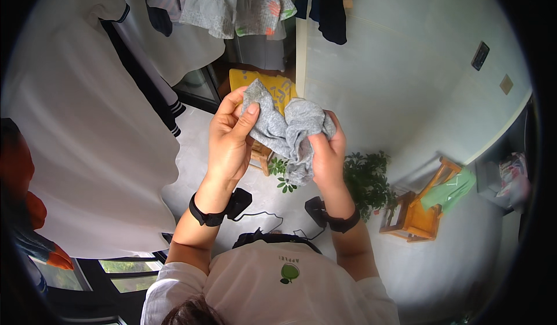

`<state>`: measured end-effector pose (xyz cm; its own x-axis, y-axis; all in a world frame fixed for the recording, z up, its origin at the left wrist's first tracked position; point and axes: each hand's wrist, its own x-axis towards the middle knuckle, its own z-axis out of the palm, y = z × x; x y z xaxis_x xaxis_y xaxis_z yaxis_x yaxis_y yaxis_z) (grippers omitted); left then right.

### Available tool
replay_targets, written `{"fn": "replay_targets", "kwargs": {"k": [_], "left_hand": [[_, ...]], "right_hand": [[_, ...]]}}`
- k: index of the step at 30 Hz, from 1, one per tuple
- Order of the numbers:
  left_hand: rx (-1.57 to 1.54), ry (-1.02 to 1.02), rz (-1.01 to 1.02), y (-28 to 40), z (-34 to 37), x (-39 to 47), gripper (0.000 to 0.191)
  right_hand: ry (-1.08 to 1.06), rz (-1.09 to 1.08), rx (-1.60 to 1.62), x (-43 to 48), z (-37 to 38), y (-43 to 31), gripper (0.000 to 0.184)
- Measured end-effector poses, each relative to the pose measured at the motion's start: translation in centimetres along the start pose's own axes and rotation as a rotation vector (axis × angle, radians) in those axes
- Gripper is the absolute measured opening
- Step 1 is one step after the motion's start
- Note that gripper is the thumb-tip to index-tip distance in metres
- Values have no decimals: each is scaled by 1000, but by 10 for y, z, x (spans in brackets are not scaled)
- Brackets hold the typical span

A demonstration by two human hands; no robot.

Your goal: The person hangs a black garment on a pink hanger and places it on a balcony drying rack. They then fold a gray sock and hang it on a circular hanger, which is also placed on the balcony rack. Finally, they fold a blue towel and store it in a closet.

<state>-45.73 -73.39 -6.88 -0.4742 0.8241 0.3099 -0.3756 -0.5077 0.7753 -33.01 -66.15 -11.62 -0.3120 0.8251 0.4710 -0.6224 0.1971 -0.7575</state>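
Observation:
A grey knit garment [272,129], possibly a sock or a pair of socks, is stretched between my two hands in front of my chest. Thumb and fingers of my left hand [233,129] pinch its upper left end, where the cloth looks slightly darker. At the other end, my right hand [328,151] grips a bunched, rolled part of the cloth, and a loose fold hangs below. Beyond the cloth lies a yellow cloth [243,78] with grey lettering, partly hidden by the garment and my left fingers.
Clothes [211,9] hang overhead at the top, and a large white garment [82,129] fills the left side. Leafy plants [367,177] stand on the floor beyond my right arm. Farther right, a wooden chair [420,220] carries a green cloth [452,190]. A pale wall [391,77] bounds the right.

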Motion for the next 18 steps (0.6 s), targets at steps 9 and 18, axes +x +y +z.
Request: {"fn": "replay_targets", "kwargs": {"k": [9, 18], "left_hand": [[58, -8, -67, -41, -16, -10, 18], [110, 185, 116, -56, -29, 14, 18]], "right_hand": [[157, 187, 285, -23, -22, -6, 16], [315, 254, 137, -23, -44, 26, 16]]}}
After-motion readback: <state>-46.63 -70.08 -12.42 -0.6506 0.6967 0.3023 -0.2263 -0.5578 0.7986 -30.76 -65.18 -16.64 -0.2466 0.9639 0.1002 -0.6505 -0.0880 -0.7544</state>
